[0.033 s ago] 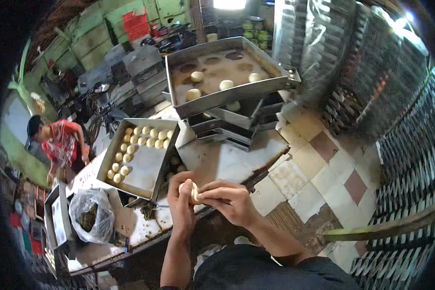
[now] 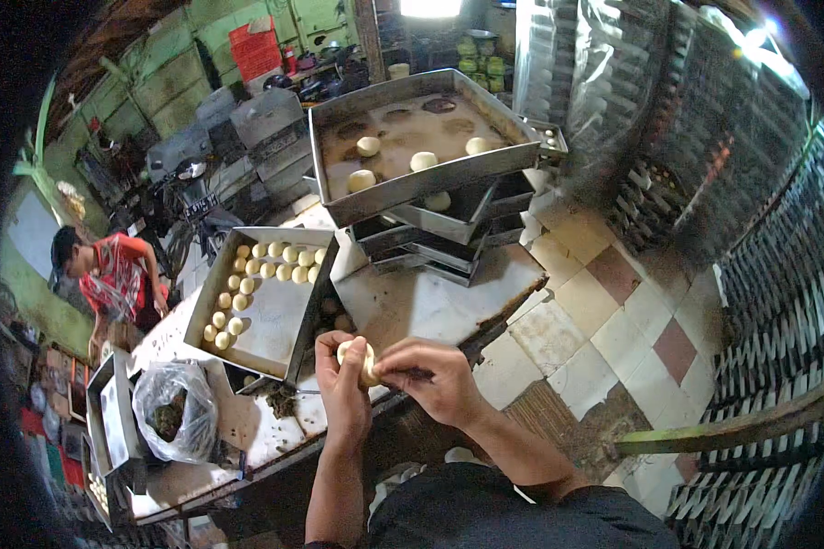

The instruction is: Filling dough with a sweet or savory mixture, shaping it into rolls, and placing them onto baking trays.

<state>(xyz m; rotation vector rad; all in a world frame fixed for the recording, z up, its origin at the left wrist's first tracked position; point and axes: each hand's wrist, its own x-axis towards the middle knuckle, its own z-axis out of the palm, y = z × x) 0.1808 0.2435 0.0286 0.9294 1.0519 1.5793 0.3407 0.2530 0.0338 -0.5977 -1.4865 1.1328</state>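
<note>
A pale piece of dough [image 2: 368,369] is held up in front of me, over the table's near edge. My left hand [image 2: 343,389] is closed around it, with the thumb pressed on top. The fingertips of my right hand [image 2: 435,377] are pinched together at the dough's right side. Beyond them on the left lies a metal tray [image 2: 270,316] with several round dough balls [image 2: 267,270] in rows along its far and left sides. A clear plastic bag [image 2: 197,416] holding a dark green filling [image 2: 168,418] rests left of my hands, and crumbs of filling [image 2: 281,401] lie between.
Stacked metal trays [image 2: 412,201] stand at the table's far end, the top one holding a few dough balls. Another tray [image 2: 114,412] is at far left. A person in a red shirt [image 2: 124,274] bends beyond the table. A wooden rail [image 2: 732,435] juts in from the right.
The fingers of my right hand have shifted slightly at the dough, and my left fingers have curled a little differently around it. The person in red has moved slightly.
</note>
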